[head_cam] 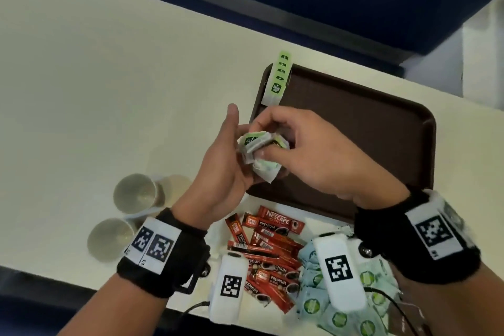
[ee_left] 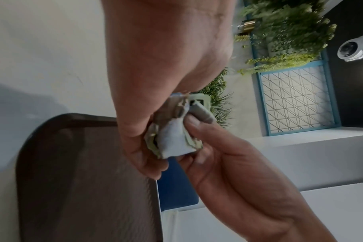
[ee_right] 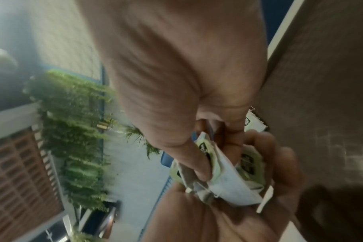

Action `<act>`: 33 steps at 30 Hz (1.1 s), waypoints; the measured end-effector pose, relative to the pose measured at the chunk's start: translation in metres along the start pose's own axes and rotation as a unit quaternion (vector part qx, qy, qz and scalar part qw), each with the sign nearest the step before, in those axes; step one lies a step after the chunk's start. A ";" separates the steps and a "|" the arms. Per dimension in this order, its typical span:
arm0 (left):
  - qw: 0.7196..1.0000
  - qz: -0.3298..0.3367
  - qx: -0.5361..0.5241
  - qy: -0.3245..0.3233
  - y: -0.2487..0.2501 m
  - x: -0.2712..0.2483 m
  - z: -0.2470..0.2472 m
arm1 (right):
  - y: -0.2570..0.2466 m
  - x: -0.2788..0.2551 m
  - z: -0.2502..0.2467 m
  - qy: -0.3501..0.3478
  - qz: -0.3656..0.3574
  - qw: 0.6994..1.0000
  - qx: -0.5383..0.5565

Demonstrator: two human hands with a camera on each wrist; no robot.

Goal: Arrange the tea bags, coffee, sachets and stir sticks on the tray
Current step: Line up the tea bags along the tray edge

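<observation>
head: my left hand (head_cam: 218, 169) cups a bunch of white-and-green paper tea bags (head_cam: 259, 154) over the brown plastic tray (head_cam: 381, 128)'s near-left edge, right hand (head_cam: 305, 153) pinching them too

left wrist: thumb on the bags (ee_left: 174, 140)

right wrist: fingers curled round the bags (ee_right: 228, 185)

brown plastic tray (head_cam: 381, 128): 1 | steel cups (head_cam: 136, 195): 2 | green-tagged tea bags laid on tray (head_cam: 276, 82): about 5 | red coffee sticks (head_cam: 268, 251): uncountable heap
</observation>
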State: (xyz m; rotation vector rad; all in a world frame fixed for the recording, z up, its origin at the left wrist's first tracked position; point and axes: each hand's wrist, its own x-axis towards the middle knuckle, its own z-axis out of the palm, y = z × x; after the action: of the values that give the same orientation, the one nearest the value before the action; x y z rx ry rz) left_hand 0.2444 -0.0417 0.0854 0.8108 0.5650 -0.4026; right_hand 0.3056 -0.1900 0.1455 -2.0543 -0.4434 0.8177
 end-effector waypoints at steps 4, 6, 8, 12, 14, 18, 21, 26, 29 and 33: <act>1.000 -0.004 -0.010 -0.016 0.003 0.010 0.002 | 0.006 0.009 0.007 0.056 -0.029 0.994 -0.085; 0.999 -0.005 -0.016 -0.033 0.001 0.014 0.002 | 0.014 0.013 0.008 0.108 -0.031 0.990 -0.089; 0.999 -0.005 -0.033 -0.031 -0.003 0.019 0.003 | 0.023 0.017 0.010 0.153 -0.037 0.984 -0.079; 0.997 -0.002 -0.073 0.001 -0.010 0.028 0.003 | 0.038 0.019 0.014 0.206 -0.031 0.976 -0.062; 0.996 0.004 -0.092 0.015 -0.012 0.031 0.002 | 0.043 0.019 0.014 0.223 -0.017 0.974 -0.047; 0.992 0.010 -0.125 0.023 -0.012 0.033 0.000 | 0.049 0.017 0.010 0.224 0.024 0.972 0.062; 0.990 0.017 -0.136 0.024 -0.010 0.035 0.001 | 0.052 0.016 0.002 0.211 0.050 0.962 0.166; 0.988 0.029 -0.147 0.037 -0.007 0.039 0.000 | 0.060 0.020 -0.006 0.192 0.111 0.946 0.236; 0.988 0.025 -0.144 0.046 -0.007 0.041 -0.001 | 0.064 0.022 -0.011 0.184 0.118 0.937 0.274; 0.987 0.020 -0.151 0.055 -0.004 0.041 -0.007 | 0.069 0.036 -0.027 0.250 0.081 0.940 0.220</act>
State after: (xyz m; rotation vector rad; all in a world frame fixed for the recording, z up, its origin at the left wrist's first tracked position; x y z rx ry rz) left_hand 0.2724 -0.0441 0.0542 0.5529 0.6920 -0.2274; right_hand 0.3514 -0.2247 0.0859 -1.7953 0.1818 0.4075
